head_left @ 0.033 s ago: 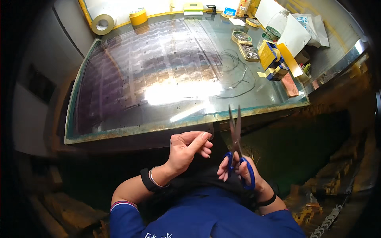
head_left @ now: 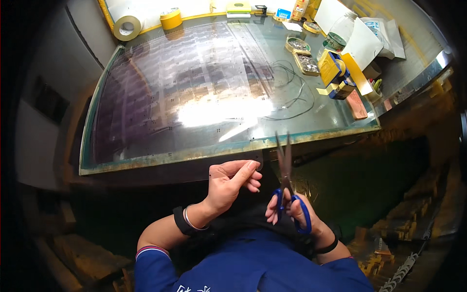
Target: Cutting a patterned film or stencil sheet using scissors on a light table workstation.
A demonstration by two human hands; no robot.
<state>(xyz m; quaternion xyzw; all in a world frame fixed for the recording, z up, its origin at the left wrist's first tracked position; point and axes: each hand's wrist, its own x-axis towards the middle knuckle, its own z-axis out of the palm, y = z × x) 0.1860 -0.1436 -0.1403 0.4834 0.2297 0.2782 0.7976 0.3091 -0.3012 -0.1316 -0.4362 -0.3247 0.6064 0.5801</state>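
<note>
Over the table's front edge hangs a see-through dark film sheet (head_left: pixel 146 97) with small printed marks; most of it lies flat on the table. My left hand (head_left: pixel 228 182) pinches its front edge near a rounded corner, thumb against the fingers. Just to the right, my right hand (head_left: pixel 296 209) has its fingers through the blue handles of a pair of scissors (head_left: pixel 285 168). The blades point away from me, parted a little, beside the film's corner and apart from my left hand.
The glass-topped table (head_left: pixel 335 124) carries a loose thin cord (head_left: pixel 311 104), a yellow and blue tape dispenser (head_left: pixel 335 73), a pinkish block (head_left: pixel 356 105), tins of small bits (head_left: pixel 306 63), a glass jar (head_left: pixel 340 31) and tape rolls (head_left: pixel 127 28).
The scissors have shifted slightly left and towards me, with the blades still parted. My left hand stays at nearly the same place.
</note>
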